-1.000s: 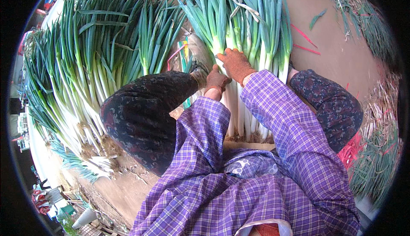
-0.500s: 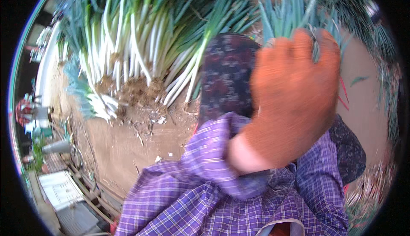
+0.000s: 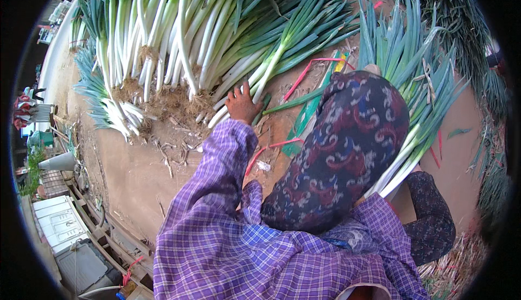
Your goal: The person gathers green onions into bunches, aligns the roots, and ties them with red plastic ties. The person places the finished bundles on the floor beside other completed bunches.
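Note:
My left hand [image 3: 243, 104] reaches to the near right edge of a large pile of green onions [image 3: 163, 34], white stalks and roots toward me. Its fingers are spread over the lower ends of the stalks, touching one or lying just over it; a firm grip does not show. A separate bundle of green onions [image 3: 420, 104] lies along the far side of my raised knee [image 3: 363, 132], its white ends pointing down toward my lap. My right sleeve [image 3: 382, 218] runs behind that knee, and the right hand is hidden there.
Red tape [image 3: 309, 72] and a green strip [image 3: 312, 110] lie on the brown ground beside my knee. Loose roots and peelings [image 3: 173, 151] are scattered before the pile. More leafy greens [image 3: 461, 23] line the far right. A white box [image 3: 62, 221] and grey cone [image 3: 57, 161] stand left.
My left hand has moved from close above the bundle at the right, down and left to the pile's stalks. The bundle and my knee now show more fully.

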Motion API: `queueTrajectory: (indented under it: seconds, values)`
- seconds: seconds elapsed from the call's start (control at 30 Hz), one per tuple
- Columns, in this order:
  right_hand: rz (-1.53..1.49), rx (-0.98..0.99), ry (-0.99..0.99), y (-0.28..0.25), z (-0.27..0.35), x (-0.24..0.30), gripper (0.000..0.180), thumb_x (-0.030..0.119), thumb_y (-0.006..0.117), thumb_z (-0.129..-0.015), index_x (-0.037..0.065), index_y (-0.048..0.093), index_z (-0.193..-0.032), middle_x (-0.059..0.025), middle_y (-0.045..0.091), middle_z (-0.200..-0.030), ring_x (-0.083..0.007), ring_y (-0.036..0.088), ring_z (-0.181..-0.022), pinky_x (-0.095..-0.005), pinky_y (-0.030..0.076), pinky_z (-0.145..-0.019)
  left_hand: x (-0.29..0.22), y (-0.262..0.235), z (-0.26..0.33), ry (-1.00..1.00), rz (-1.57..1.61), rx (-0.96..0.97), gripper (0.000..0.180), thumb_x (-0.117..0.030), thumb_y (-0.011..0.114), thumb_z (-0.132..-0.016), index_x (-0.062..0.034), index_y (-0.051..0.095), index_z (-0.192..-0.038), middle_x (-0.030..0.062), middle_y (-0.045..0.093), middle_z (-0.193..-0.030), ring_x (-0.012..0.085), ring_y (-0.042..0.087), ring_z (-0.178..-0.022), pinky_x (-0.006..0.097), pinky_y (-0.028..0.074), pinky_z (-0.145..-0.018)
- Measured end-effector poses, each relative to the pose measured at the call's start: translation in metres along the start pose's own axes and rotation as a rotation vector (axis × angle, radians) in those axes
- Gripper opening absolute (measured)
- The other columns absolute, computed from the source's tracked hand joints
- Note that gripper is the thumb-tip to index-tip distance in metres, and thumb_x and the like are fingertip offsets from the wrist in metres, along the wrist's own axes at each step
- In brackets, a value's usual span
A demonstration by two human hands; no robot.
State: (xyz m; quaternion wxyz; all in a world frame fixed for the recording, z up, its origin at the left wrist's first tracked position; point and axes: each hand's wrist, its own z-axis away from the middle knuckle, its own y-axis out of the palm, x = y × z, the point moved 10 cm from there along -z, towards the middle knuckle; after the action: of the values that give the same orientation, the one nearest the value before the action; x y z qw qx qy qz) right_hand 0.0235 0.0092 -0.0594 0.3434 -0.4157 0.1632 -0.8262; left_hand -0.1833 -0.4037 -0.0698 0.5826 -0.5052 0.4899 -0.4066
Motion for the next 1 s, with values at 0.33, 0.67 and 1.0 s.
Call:
queueTrajectory:
  seconds: [0.33,0.67,1.0]
  values:
    - [-0.078,0.009,0.159,-0.009,0.02,-0.028,0.029,0.03,0.054,-0.089,0.003,0.061,-0.1,-0.0155,0.062,-0.096,-0.0305,0.06,-0.087,-0.0374,0.047,-0.072,0.042,0.076,-0.054,0.02,0.035,0.273,0.091,-0.033,0.068,-0.066,-0.0248,0.023,-0.145,0.0213,0.044,-0.131,0.0392,0.041,-0.124,0.054,0.03,-0.1]
    - [-0.111,0.021,0.178,-0.01,0.027,-0.028,0.034,0.033,0.052,-0.091,0.003,0.06,-0.105,-0.0129,0.062,-0.102,-0.0261,0.06,-0.091,-0.0347,0.047,-0.078,0.012,0.066,-0.031,0.894,0.635,0.626,0.041,-0.011,0.069,-0.075,-0.0159,0.061,-0.114,0.014,0.067,-0.097,0.0292,0.059,-0.1,0.044,0.04,-0.095]
    - [-0.144,-0.135,-0.371,-0.109,-0.061,0.124,0.039,0.036,0.05,-0.093,0.003,0.059,-0.11,-0.0103,0.062,-0.107,-0.0217,0.06,-0.095,-0.032,0.047,-0.083,-0.04,-0.048,0.041,0.027,1.761,0.941,0.044,-0.028,0.063,-0.077,0.0051,0.06,-0.106,0.0168,0.065,-0.092,0.0207,0.063,-0.066,0.031,0.052,-0.06]
